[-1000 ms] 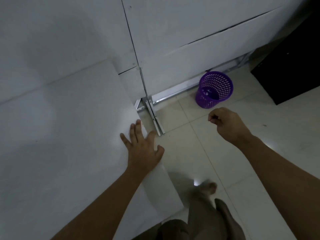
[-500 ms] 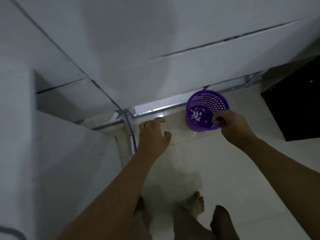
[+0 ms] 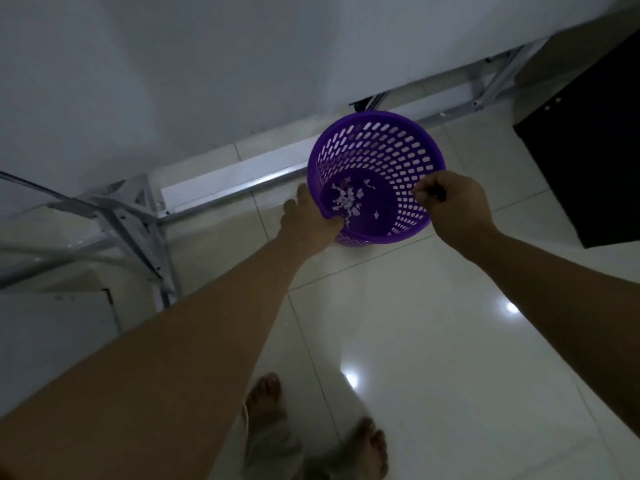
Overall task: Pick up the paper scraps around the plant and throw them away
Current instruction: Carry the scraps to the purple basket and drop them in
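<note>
A purple perforated waste basket (image 3: pixel 381 147) stands on the tiled floor by the white table's metal frame. Several white paper scraps (image 3: pixel 346 202) lie on its bottom. My left hand (image 3: pixel 308 220) grips the basket's near-left rim, thumb inside. My right hand (image 3: pixel 453 206) hovers over the right rim with its fingertips pinched together; whether scraps sit between them I cannot tell. No plant is in view.
The white table (image 3: pixel 173 81) and its grey metal legs (image 3: pixel 138 230) fill the left and top. A black cabinet (image 3: pixel 588 140) stands at the right. My bare feet (image 3: pixel 266 403) are on the glossy tiles below.
I have moved up to the basket. My left hand went from the table edge to the basket's rim and took hold of it. My right hand now hangs over the basket.
</note>
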